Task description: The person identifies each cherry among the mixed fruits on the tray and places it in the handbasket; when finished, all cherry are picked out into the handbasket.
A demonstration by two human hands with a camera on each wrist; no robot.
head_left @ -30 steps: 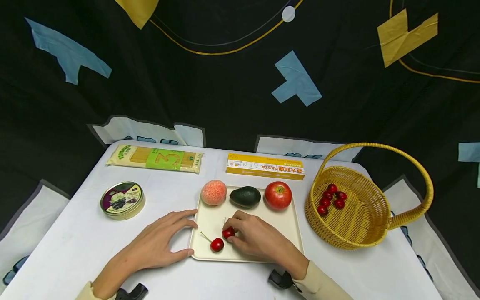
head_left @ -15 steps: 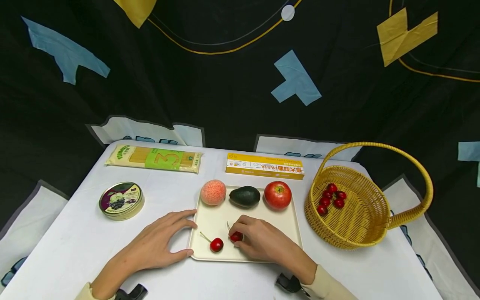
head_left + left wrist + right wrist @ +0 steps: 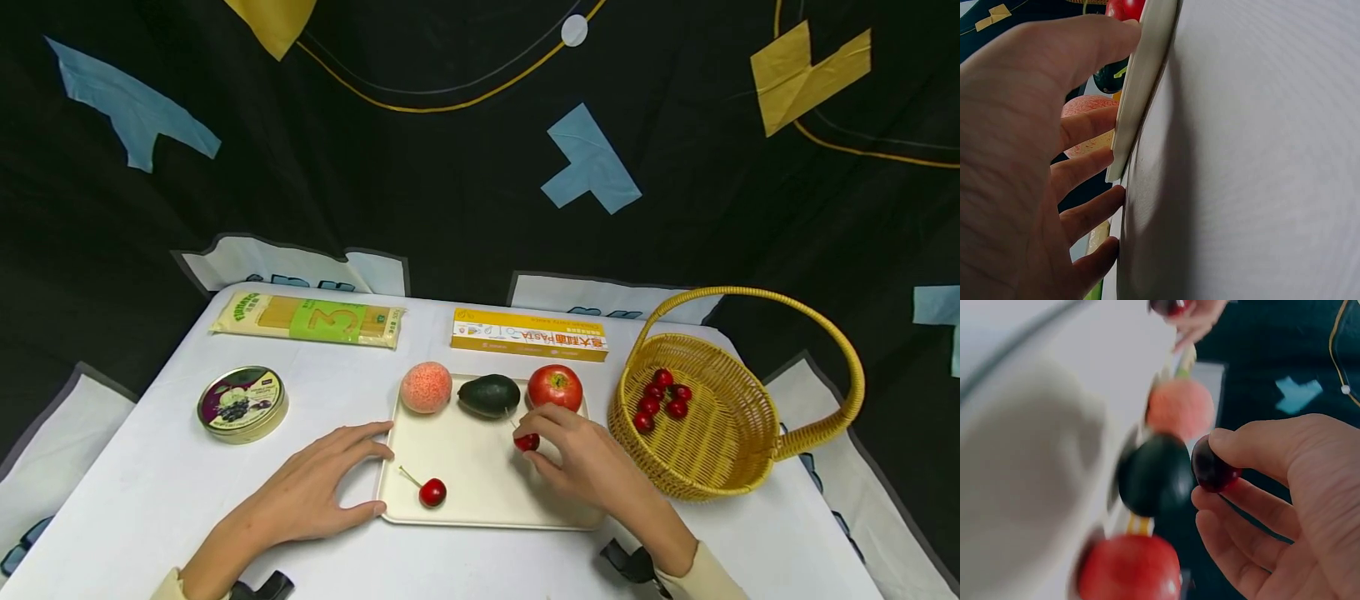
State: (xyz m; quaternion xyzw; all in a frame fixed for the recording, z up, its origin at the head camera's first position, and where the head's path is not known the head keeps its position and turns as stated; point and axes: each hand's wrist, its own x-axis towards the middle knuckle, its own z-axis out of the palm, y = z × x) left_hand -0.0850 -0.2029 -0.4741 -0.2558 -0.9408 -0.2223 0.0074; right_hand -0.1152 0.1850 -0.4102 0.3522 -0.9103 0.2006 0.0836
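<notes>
My right hand pinches a dark red cherry between thumb and fingertips, over the right part of the cream tray. Against the tray's left edge rests my left hand, its fingers spread and touching the rim, as the left wrist view also shows. A second cherry with its stem lies at the tray's lower left. Along the far side of the tray sit a peach, a dark green avocado and a red apple. The apple's front is partly covered by my right hand.
Right of the tray stands a yellow wicker basket with a tall handle and several cherries inside. Behind lie a pasta box and a noodle packet. A round tin sits at the left on the white table.
My right hand has lifted the pinched cherry and carried it rightward across the tray, towards the apple and basket. The left hand stays at the tray's edge.
</notes>
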